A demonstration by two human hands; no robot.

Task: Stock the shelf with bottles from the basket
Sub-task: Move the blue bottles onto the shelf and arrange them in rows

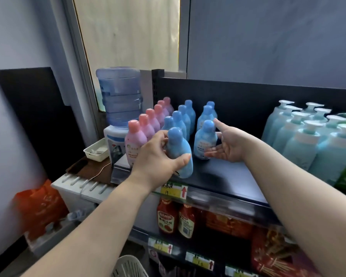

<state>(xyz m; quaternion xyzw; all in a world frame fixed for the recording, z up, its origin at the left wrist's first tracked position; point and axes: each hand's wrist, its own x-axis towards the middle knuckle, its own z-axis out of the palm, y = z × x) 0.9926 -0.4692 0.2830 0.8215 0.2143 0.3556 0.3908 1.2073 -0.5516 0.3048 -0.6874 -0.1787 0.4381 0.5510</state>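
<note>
Left hand [158, 156]: fingers clamped round blue bottle [179, 154], over shelf [228, 176] front edge, not yet set down | right hand [226, 144]: fingers straight, apart, just beside front shelved bottle [205, 140] | progress: pink and blue rows [160, 118] stand beyond fingertips; basket [128, 266] contents hidden, remainder unknown.

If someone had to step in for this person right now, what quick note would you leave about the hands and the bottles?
Left hand: grips a blue plastic bottle with a rounded cap, tilted at the front of the black top shelf.
Right hand: open, fingers straight, beside the front bottle of the right blue row; cannot tell if it touches.
Done: a row of pink plastic bottles and two blue rows stand on the shelf.
Left: probably stand the held bottle in front of the left blue row, then check the white slatted basket below; its contents are out of view.
</note>
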